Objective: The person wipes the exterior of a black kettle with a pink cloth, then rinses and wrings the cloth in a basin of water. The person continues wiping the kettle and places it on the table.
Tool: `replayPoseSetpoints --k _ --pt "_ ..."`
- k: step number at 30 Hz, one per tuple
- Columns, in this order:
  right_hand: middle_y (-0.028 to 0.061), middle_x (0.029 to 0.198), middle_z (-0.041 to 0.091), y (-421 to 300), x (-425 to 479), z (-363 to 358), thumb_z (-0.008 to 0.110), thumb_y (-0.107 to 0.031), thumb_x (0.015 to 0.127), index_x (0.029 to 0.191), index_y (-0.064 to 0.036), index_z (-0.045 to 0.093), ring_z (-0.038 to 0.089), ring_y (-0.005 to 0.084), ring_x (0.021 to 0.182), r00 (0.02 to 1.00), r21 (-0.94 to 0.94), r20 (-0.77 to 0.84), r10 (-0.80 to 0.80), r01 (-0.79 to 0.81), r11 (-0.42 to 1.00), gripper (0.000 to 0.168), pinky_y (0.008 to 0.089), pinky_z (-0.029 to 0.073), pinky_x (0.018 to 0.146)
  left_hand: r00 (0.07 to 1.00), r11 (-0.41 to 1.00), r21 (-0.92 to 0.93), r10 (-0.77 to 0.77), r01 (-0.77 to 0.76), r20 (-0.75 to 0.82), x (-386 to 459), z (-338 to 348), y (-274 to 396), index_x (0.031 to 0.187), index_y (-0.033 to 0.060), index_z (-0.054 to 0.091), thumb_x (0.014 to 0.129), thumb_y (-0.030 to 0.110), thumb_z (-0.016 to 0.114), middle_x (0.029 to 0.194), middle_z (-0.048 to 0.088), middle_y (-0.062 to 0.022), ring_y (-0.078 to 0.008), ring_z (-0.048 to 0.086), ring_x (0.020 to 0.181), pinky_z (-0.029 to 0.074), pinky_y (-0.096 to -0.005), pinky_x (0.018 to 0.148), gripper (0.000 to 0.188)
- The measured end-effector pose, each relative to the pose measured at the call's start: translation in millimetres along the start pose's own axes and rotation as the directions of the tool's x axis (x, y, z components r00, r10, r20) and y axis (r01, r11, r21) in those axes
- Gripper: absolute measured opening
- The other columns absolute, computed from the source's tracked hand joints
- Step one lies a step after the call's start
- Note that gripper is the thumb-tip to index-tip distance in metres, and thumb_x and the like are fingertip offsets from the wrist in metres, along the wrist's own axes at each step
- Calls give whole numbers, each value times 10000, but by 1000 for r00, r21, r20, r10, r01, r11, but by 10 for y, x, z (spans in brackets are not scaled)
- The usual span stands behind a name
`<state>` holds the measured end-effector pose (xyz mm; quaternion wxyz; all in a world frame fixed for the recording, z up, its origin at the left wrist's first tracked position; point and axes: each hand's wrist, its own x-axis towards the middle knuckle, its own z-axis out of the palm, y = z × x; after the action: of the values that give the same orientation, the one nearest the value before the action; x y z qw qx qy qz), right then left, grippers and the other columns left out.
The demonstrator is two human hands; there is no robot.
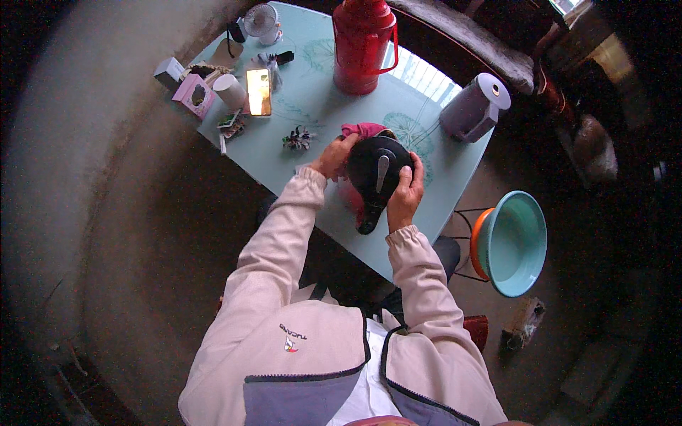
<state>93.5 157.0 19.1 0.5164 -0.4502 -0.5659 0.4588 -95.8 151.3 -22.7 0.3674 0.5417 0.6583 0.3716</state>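
Before me, over the near part of the table (pixel 319 117), is an electric kettle (pixel 367 165) with a black lid and black handle. Its handle points towards me and its spout faces away. My right hand (pixel 407 191) grips the kettle's right side, thumb near the lid's edge. On the other side my left hand (pixel 335 157) holds a pink cloth (pixel 365 129) against the kettle, near the spout. The kettle's lower body is mostly hidden from above, so I cannot tell whether it rests on the table. A small patterned bunched object (pixel 298 139) lies left of my left hand.
A red thermos flask (pixel 359 53) stands at the back, a grey lidded jug-like container (pixel 474 109) at the right. On the left are a lit phone (pixel 259 91), a white roll (pixel 230 91), a pink box (pixel 195 97) and a small fan (pixel 262 22). A green basin (pixel 517 245) stands right of the table.
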Motion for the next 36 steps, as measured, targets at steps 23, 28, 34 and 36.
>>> replayPoseSetpoints --k 23,28,34,36 --pt "198 1179 623 176 39 39 454 -202 971 1287 23 527 600 285 1059 991 -77 -16 -131 130 989 395 366 444 958 752 990 -111 -9 -86 -660 -870 1138 -531 1355 28 478 1026 327 476 1199 588 -161 -284 567 1065 431 -352 929 445" --pt "217 1189 618 82 23 5 449 -192 968 1279 28 532 601 308 1080 995 -89 -19 -97 95 992 390 380 442 968 865 897 -420 -95 -141 -492 -549 429 261 1281 -10 538 1028 271 474 1259 595 -123 -242 552 1135 408 -323 969 383" --pt "235 1221 603 133 18 3 448 -195 966 1278 30 532 580 340 1131 993 -114 -43 -106 101 988 393 385 424 997 785 853 -413 -7 -319 -619 -1049 952 546 1459 -28 313 1025 148 447 1455 429 -121 -218 435 1310 348 -331 1081 487" --pt "238 1233 595 136 26 2 448 -194 965 1279 30 532 572 346 1144 994 -114 -42 -101 96 989 395 387 417 1005 753 854 -419 -48 -310 -656 -1209 1151 708 1453 -28 315 1025 136 441 1446 433 -133 -240 441 1303 340 -348 1089 475"
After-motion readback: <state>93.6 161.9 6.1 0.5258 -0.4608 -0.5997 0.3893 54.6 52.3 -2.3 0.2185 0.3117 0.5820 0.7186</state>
